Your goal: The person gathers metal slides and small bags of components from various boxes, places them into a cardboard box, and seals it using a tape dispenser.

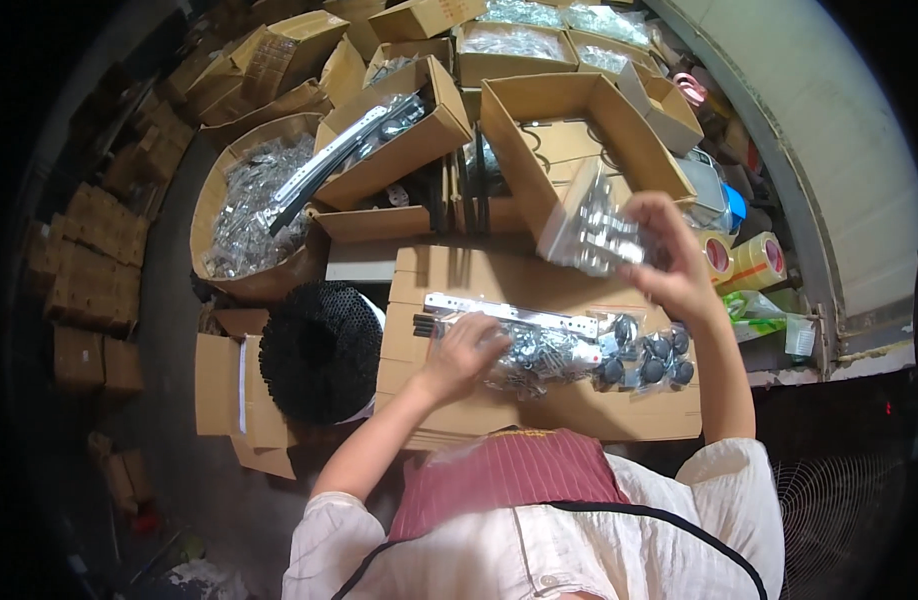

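The bag of metal parts [589, 235] hangs in my right hand [674, 255], its side pinched between thumb and fingers, by the far right part of the cardboard [664, 422]. My left hand [464, 350] is low, fingers bent over the left end of a clear packet of small metal pieces [544, 360]; I cannot tell whether it grips or only presses. Beside it lie a metal rail [509, 312] and some black rods [422, 325], whose ends poke out at the left. A packet of round black pieces [654, 360] lies near the rail's right end.

My hold on the bag looks one-sided, so its weight could make it swing or slip. Dropped crooked, it could knock the round black pieces; a careless push from my left hand could skew the rail.

The tall open box [509, 150] rises behind the bag, and I can't tell whether they touch. Tape rolls [759, 262] crowd my right; a black bristly roll [289, 350] stands at the cardboard's left edge. My best room is the bare strip nearest me.
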Available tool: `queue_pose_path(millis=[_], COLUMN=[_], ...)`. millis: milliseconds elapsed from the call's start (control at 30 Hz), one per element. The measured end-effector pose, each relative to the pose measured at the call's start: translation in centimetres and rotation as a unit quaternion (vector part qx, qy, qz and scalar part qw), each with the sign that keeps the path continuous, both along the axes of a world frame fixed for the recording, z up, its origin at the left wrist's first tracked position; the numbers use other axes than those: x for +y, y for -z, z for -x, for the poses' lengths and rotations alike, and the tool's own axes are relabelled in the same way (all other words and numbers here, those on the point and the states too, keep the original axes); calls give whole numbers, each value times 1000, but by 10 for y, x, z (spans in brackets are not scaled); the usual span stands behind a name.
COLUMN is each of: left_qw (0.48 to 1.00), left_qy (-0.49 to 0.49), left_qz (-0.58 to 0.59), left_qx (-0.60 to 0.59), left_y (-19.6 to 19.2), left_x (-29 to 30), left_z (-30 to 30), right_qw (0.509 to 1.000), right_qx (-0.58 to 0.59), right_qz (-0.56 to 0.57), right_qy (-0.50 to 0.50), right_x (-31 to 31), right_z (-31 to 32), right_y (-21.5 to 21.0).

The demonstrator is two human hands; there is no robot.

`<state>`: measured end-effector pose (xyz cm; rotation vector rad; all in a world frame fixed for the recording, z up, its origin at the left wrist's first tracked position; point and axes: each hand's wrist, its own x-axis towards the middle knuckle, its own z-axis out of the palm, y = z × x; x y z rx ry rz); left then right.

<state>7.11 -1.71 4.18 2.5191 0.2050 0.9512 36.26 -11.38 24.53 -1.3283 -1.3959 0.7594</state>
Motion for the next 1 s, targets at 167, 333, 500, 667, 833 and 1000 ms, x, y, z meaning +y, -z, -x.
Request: queue_pose_path(millis=[167,333,500,667,833,1000], left_qw=[998,958,980,997,992,947], left_qy=[19,-57,-57,27,30,-183], left_qz=[51,270,161,77,93,262], left_qx=[-1,-74,-105,5,76,-42], left_y=[-8,-37,-67,-33,-17,-18], left_x=[2,3,9,2,-5,5], left_z=[-11,-17,-10,3,12,14], right_qw=[997,989,988,979,996,945], right_qx=[29,114,122,153,1,-322], right_qz=[72,95,93,133,92,-8], right_qy=[12,29,32,15,13,-63], right_x=[-35,-43,-49,-52,-56,-45], right_z=[30,32,37,43,48,59], right_y=[13,43,70,97,126,159])
